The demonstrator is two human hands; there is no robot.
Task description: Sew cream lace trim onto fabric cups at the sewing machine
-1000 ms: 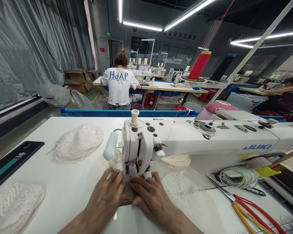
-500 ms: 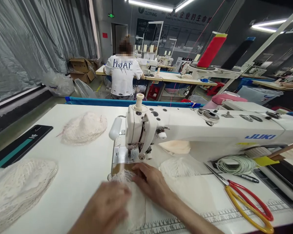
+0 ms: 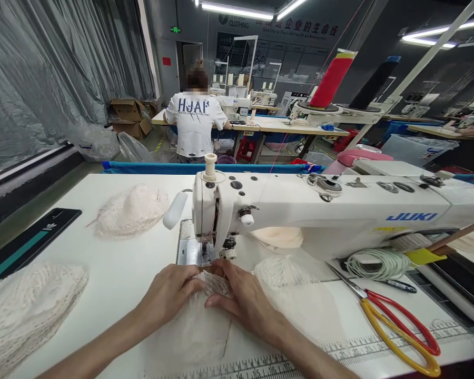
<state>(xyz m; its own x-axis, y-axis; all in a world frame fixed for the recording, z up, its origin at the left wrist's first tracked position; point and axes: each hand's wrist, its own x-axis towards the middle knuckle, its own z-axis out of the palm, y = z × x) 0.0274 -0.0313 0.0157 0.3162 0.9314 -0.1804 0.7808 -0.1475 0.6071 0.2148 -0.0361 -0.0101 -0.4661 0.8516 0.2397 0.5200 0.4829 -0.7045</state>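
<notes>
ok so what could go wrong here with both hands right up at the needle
Fingers near the needle: the left hand and right hand pinch the mesh piece just in front of the presser foot, so a stitch could catch a fingertip. The loose open mesh may also bunch or snag there. The scissors lie by the right forearm and could be knocked.

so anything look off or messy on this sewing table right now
Nothing looks damaged or spilled. The left hand and right hand hold a white net piece flat just in front of the sewing machine. The scissors lie near the table's front edge, but wholly on it. Net piles sit loosely.
</notes>
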